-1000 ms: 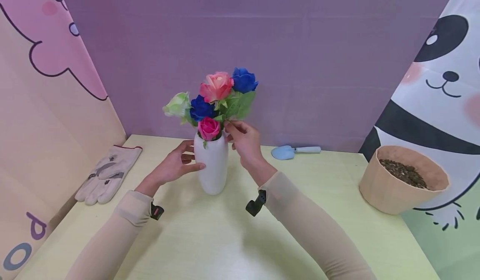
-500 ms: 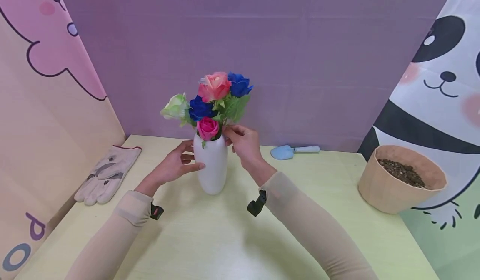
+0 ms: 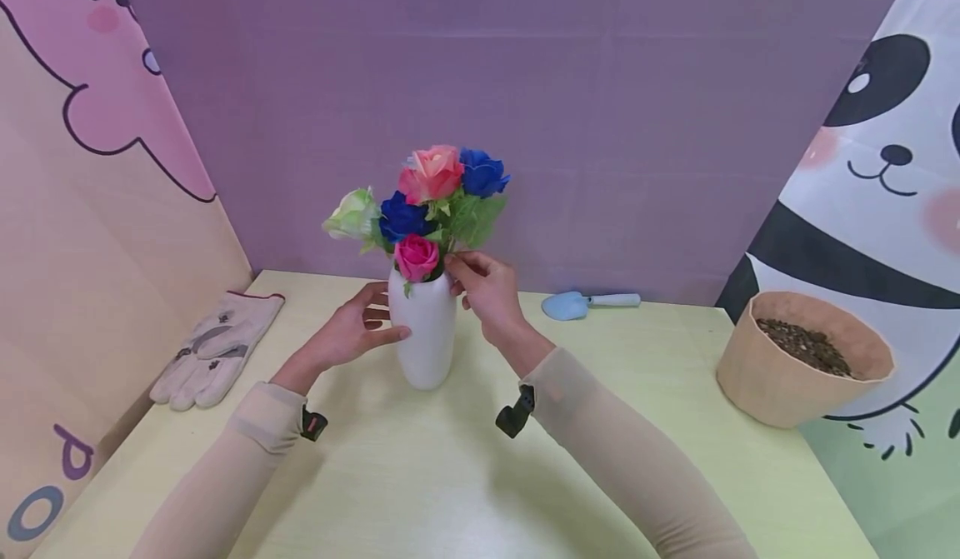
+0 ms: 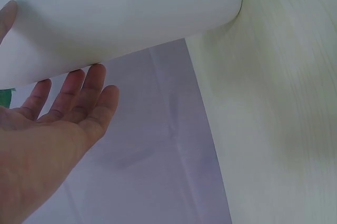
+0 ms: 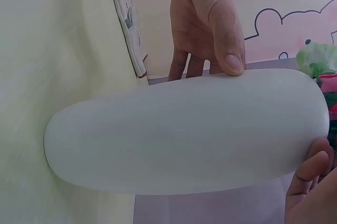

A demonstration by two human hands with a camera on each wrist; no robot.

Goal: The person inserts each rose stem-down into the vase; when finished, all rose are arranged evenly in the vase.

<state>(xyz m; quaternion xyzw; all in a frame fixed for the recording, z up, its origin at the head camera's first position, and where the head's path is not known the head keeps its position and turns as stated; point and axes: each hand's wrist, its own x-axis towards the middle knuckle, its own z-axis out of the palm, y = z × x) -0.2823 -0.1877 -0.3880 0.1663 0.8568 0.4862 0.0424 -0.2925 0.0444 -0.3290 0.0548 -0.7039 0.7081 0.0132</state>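
A white vase (image 3: 425, 334) stands upright on the table, holding a pink-orange rose (image 3: 432, 173), a magenta rose (image 3: 417, 257), a pale green-white flower (image 3: 352, 214) and two blue roses, one at the front (image 3: 402, 217) and one at the upper right (image 3: 483, 173). My left hand (image 3: 347, 330) steadies the vase from the left, its thumb on the front; in the left wrist view its fingertips (image 4: 95, 76) touch the vase's side. At the rim's right side, my right hand (image 3: 487, 292) pinches a stem, seemingly the upper-right blue rose's. The fingers partly hide that stem.
White work gloves (image 3: 217, 349) lie at the table's left edge. Near the back edge lies a light-blue hand trowel (image 3: 588, 303). A tan pot (image 3: 780, 367) with dark soil stands at the right. A purple backdrop (image 3: 600, 126) rises behind the table.
Over the last second the upper-right blue rose has sunk slightly and shifted a little left, with my right fingers lower at the rim. My left hand keeps its place on the vase.
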